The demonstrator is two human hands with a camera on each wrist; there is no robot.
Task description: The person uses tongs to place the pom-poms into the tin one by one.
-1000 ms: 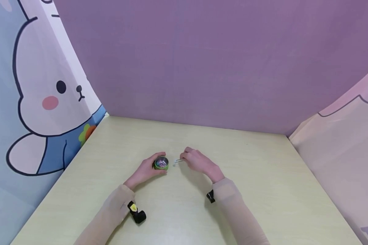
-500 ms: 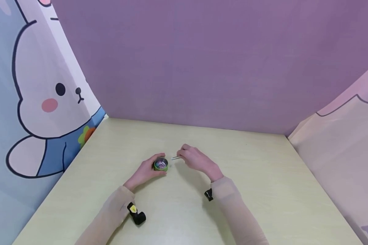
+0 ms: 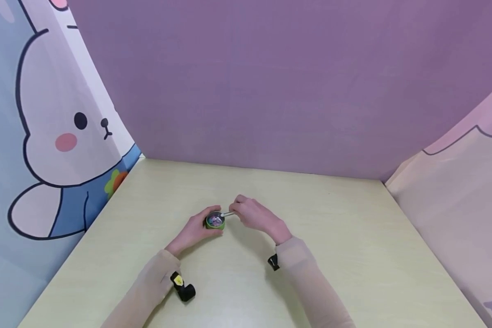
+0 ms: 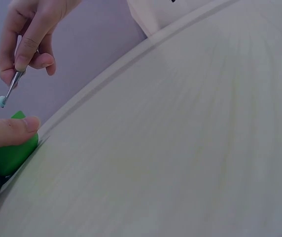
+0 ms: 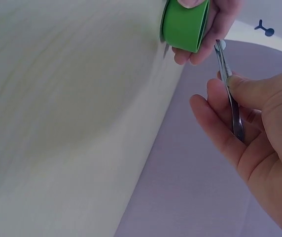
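Note:
My left hand (image 3: 193, 231) grips a small round green container (image 5: 184, 25), thumb on one side and fingers on the other. Its opening faces up, and shiny mixed-colour bits lie inside, too small to name. Between thumb and fingers of my right hand (image 3: 257, 217) I pinch silver tweezers (image 5: 230, 98). A small pale-blue bead-like piece (image 4: 1, 101) sits at their tips. In the head view the tips are at the container's rim on its right side; the left wrist view has the piece just above the green wall.
Both hands work over a pale wood-grain table (image 3: 352, 237). Behind it hangs a purple cloth (image 3: 270, 82). A rabbit-print cloth (image 3: 45, 136) borders the left side, and a pale pink cloth (image 3: 455, 196) the right. Black wrist cameras (image 3: 183, 288) sit on both sleeves.
My right hand has moved left, bringing the tweezers from beside the container to its rim. The left hand and the container have stayed in place.

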